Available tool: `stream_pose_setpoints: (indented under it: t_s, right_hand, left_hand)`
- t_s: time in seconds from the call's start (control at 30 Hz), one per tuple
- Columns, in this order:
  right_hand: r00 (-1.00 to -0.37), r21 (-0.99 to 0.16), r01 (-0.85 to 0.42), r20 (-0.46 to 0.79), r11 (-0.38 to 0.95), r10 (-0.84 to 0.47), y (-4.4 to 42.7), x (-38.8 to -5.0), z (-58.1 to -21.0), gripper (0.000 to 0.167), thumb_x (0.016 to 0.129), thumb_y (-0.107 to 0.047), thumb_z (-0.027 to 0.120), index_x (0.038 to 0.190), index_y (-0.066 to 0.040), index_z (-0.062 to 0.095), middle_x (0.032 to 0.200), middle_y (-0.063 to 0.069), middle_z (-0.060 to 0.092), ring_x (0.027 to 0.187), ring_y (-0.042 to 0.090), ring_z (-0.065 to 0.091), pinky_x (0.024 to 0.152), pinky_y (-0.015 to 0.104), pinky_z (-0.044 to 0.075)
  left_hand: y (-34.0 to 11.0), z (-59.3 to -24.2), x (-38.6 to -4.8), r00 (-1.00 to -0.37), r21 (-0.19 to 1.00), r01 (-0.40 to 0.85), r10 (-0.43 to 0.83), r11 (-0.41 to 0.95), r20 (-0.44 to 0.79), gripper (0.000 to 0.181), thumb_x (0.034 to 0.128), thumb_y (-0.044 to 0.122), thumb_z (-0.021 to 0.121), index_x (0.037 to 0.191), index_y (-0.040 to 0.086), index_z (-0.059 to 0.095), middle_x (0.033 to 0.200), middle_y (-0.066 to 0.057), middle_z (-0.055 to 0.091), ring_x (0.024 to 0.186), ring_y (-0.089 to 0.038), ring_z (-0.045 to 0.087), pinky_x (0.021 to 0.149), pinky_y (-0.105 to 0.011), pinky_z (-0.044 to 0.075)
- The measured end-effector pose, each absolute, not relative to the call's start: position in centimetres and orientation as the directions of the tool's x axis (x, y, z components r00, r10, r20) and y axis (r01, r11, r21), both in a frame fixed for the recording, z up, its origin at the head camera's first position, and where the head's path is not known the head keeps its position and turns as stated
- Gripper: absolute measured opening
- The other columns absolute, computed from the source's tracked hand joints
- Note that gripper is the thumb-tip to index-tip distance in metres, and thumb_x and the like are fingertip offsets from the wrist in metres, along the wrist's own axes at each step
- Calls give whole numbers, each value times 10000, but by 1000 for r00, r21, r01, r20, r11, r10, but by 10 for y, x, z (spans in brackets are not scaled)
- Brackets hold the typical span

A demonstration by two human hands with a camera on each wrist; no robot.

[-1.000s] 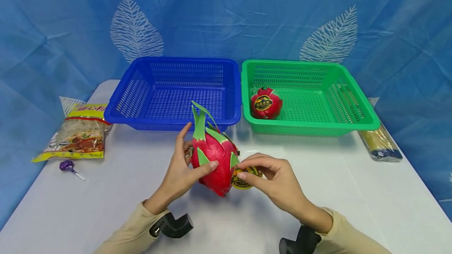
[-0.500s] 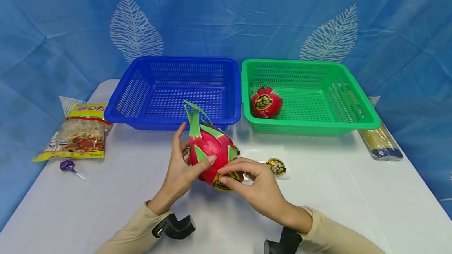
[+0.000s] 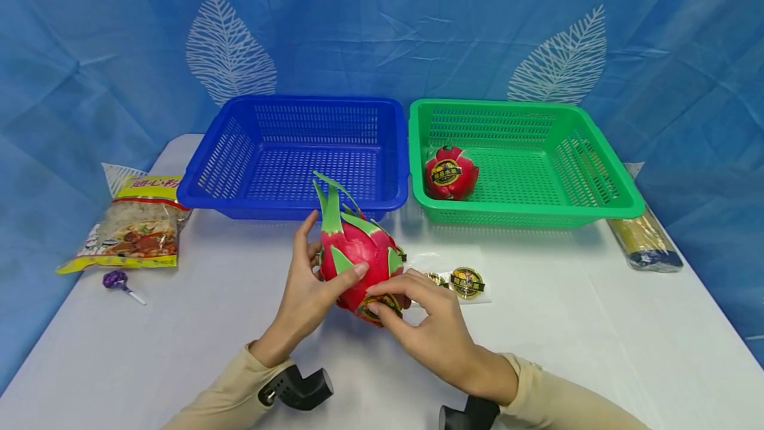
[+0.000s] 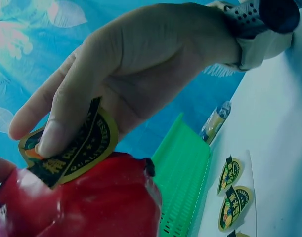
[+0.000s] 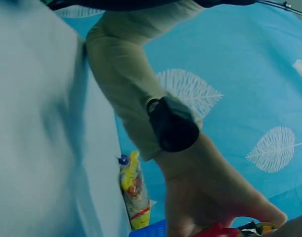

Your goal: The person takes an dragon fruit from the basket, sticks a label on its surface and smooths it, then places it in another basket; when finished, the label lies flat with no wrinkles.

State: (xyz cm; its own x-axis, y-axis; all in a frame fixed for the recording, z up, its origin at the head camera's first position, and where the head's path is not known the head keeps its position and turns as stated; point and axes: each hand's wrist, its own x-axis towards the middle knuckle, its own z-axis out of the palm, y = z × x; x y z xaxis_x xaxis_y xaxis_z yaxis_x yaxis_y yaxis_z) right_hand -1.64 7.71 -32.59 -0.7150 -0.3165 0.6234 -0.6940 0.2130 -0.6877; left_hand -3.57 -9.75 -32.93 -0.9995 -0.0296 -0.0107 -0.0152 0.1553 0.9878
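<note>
A red dragon fruit (image 3: 361,257) with green leafy tips is gripped by my left hand (image 3: 310,290), thumb across its front. My right hand (image 3: 432,320) pinches a black-and-gold oval sticker (image 3: 382,308) against the fruit's lower right side. In the left wrist view the sticker (image 4: 74,148) lies under the right thumb, at the edge of the red skin. Beside the right hand, a white sticker sheet (image 3: 477,294) with several matching stickers lies on the table. The fruit hides the left fingertips from the head view.
Behind stand a blue basket (image 3: 292,208) and a green basket (image 3: 537,214), the latter holding another stickered dragon fruit (image 3: 451,174). A food bag (image 3: 134,224) and purple lollipop (image 3: 116,279) lie at the left. A clear pack of yellowish contents (image 3: 646,241) is at the right.
My right hand has moved left from beside the fruit and brought the sticker onto its lower side, uncovering the sticker sheet. The left hand and fruit have shifted slightly left.
</note>
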Motion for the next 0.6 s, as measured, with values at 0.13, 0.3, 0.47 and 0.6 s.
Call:
stream_pose_setpoints:
  t_s: [0.13,0.3,0.47,0.6]
  right_hand:
    - [-642,-601,-766,700,226,-314,76,-16,-328,203,740,-17,707,920,-103,665,819,10,643,725,56,506,621,117,427]
    - [-552,-512,-834,769,205,-323,74,-17,-330,205,761,-7,684,957,-51,646,876,52,643,778,92,541,654,116,446]
    - [-510,-459,-860,792,223,-336,74,-18,-330,256,783,-32,672,1029,0,609,932,73,642,831,127,565,724,165,470]
    - [-490,-419,-869,800,262,-345,74,-18,-330,284,815,-83,655,1064,29,576,961,82,635,834,143,554,761,199,469]
  left_hand:
    - [-96,-329,-34,-999,990,-6,-38,137,-1,900,730,201,686,1432,212,123,1241,-173,451,1108,-300,495,783,-438,534]
    - [-96,-329,-33,-999,991,11,-43,131,16,897,724,200,684,1430,206,131,1233,-172,454,1100,-299,503,785,-443,532]
    - [-96,-331,-33,-999,993,20,-37,120,25,880,730,198,669,1429,192,133,1238,-178,453,1090,-311,503,769,-443,536]
    - [-95,-330,-33,-999,994,17,-37,106,21,870,730,193,662,1425,187,138,1238,-177,455,1080,-312,498,760,-435,538]
